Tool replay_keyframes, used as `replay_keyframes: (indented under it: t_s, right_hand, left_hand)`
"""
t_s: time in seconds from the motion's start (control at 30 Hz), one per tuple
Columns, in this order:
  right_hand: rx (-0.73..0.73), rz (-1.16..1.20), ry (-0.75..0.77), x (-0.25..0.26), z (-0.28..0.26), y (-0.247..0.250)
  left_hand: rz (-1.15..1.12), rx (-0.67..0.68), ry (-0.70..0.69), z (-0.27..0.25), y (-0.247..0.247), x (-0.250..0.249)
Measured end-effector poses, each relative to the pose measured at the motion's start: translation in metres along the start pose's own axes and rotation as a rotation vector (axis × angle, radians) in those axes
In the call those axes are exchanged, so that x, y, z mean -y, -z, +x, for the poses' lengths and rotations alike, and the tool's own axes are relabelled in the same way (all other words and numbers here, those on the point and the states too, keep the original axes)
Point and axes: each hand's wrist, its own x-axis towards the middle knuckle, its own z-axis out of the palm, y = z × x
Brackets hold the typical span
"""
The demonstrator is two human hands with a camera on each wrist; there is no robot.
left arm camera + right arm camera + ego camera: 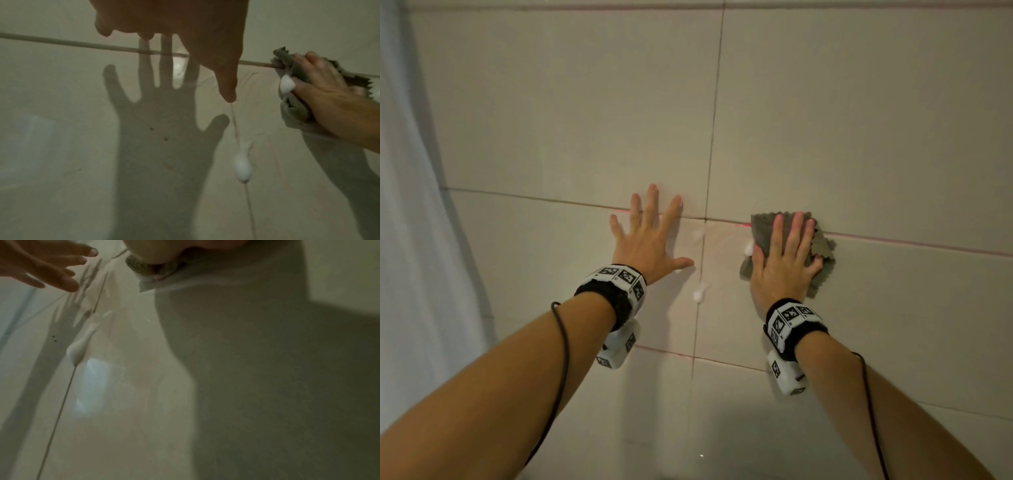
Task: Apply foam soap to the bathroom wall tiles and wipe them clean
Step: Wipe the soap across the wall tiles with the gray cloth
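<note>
My left hand [650, 236] lies flat on the beige wall tiles [859, 120] with its fingers spread and holds nothing. To its right, my right hand [787, 253] presses a grey cloth [762, 228] against the tiles with straight fingers, just below a horizontal grout line. White foam [699, 294] sits on the vertical grout line between the hands. A fainter foam smear [698, 233] lies higher up, and a foam dab [749, 248] clings to the cloth's left edge. The left wrist view shows the foam [242, 167], the cloth [296, 110] and my right hand [324, 94]. The right wrist view shows foam [79, 348].
A white curtain [407, 205] hangs along the left edge beside the tiles. A thin red line [911, 242] runs along the horizontal grout. Wet streaks mark the tile between the hands. Plain tile stretches above and to the right.
</note>
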Motion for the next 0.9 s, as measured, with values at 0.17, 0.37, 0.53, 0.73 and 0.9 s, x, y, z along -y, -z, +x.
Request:
replay_keyframes:
  t_s: [0.17,0.37,0.53,0.73,0.9]
  right_hand:
    - [-0.038,-0.022,-0.041,0.046,0.001,-0.013]
    - [-0.074,-0.030,-0.066,0.116,0.005,-0.025]
    - [-0.093,-0.036,-0.035,0.148,0.011,-0.029]
    - [-0.061,-0.027,0.115,0.171,0.018,-0.030]
    - [0.011,-0.049,0.335,0.180,0.019,-0.037]
  left_hand:
    - [-0.074,-0.087,-0.097,0.017,-0.008,0.058]
    - [-0.129,-0.144,-0.172,0.027,-0.007,0.119]
    - [-0.110,-0.156,-0.222,0.031,-0.001,0.147]
    - [-0.160,-0.128,-0.232,0.030,0.002,0.152]
    - [-0.214,-0.101,-0.229,0.029,0.004,0.151]
